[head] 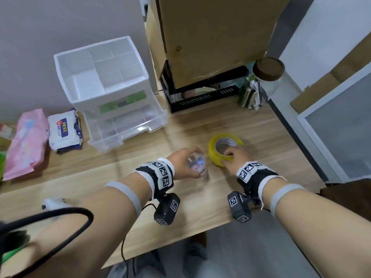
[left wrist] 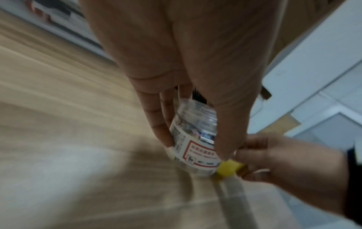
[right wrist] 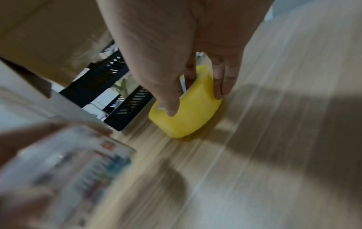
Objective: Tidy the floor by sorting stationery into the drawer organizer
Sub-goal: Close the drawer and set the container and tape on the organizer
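My left hand (head: 185, 163) grips a small clear plastic jar (head: 197, 165) of coloured clips, with fingers and thumb round its sides (left wrist: 194, 137); the jar stands on or just above the wooden floor, I cannot tell which. Right beside it my right hand (head: 233, 157) pinches the near wall of a yellow tape roll (head: 224, 149), fingers inside the core and outside the rim (right wrist: 188, 108). The roll sits on the floor. The white drawer organizer (head: 102, 75) stands at the back left, its clear bottom drawer (head: 128, 127) pulled open.
Tissue packs (head: 64, 130) and a pink pack (head: 26, 145) lie left of the organizer. A black crate (head: 202, 97) under a cardboard box (head: 210, 37) and a glass jar with a brown lid (head: 268, 73) stand behind. A white door frame (head: 331, 117) is on the right.
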Motion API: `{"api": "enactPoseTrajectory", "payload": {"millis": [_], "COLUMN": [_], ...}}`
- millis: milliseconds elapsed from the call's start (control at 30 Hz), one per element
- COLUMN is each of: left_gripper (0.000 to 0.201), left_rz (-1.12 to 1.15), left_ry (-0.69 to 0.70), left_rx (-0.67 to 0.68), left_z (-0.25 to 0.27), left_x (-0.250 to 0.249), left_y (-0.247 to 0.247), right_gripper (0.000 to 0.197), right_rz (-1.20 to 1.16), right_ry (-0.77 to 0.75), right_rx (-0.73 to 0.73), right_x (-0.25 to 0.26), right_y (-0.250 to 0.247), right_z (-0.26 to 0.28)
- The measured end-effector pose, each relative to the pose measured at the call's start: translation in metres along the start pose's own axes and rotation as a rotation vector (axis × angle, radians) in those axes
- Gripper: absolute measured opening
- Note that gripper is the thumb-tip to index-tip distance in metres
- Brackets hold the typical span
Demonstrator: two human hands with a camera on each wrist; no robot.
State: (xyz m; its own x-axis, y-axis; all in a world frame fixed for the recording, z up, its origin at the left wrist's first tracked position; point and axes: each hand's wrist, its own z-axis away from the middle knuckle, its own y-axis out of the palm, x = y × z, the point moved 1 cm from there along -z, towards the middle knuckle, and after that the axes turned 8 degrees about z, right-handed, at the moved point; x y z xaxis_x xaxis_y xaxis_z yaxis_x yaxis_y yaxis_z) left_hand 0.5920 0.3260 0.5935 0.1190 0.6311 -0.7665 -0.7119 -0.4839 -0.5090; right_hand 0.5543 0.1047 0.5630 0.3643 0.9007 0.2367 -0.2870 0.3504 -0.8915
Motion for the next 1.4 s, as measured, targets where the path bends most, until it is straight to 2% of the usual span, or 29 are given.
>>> {"api": "enactPoseTrajectory", "payload": {"millis": [100, 200, 367, 500, 600, 700, 800, 900, 1167, 1300, 1400], "left_gripper": [0.065, 0.062, 0.061, 0.062, 0.072, 0.07, 0.072, 0.079, 0.082, 0.084, 0.085], "left_rz": [0.068, 0.107, 0.229, 0.276, 0.24, 0.197, 0.129, 0.088, 0.043, 0.027, 0.022], "left_ry": [0.018, 0.077, 0.145, 0.17, 0.13, 0.052, -0.004, -0.058, -0.033, -0.093, -0.14], "left_rx": [-0.082, -0.182, -0.393, -0.631, -0.797, -0.918, -0.919, -0.862, -0.793, -0.724, -0.715], "left_z": [0.011, 0.029, 0.057, 0.084, 0.105, 0.126, 0.139, 0.149, 0.144, 0.133, 0.129], "left_x": [-0.026, -0.046, -0.079, -0.079, -0.058, -0.029, -0.002, 0.022, 0.049, 0.058, 0.062], "left_y": [-0.034, -0.07, -0.139, -0.192, -0.223, -0.244, -0.255, -0.264, -0.283, -0.293, -0.299], "right_gripper": [0.027, 0.027, 0.051, 0.046, 0.048, 0.048, 0.055, 0.05, 0.045, 0.045, 0.036], "right_rz": [-0.01, -0.09, -0.276, -0.375, -0.24, -0.158, -0.065, 0.051, 0.223, 0.225, 0.184], "right_ry": [-0.066, -0.069, -0.05, -0.242, -0.394, -0.521, -0.609, -0.618, -0.479, -0.4, -0.361], "right_rx": [-0.031, -0.188, -0.398, -0.441, -0.418, -0.397, -0.346, -0.28, -0.191, -0.155, -0.175], "right_x": [0.011, 0.03, 0.075, 0.128, 0.169, 0.206, 0.236, 0.261, 0.293, 0.304, 0.308], "right_y": [-0.021, -0.057, -0.141, -0.182, -0.187, -0.172, -0.154, -0.136, -0.102, -0.087, -0.078], "right_z": [0.004, 0.01, 0.036, 0.062, 0.07, 0.07, 0.066, 0.064, 0.05, 0.038, 0.036]}}
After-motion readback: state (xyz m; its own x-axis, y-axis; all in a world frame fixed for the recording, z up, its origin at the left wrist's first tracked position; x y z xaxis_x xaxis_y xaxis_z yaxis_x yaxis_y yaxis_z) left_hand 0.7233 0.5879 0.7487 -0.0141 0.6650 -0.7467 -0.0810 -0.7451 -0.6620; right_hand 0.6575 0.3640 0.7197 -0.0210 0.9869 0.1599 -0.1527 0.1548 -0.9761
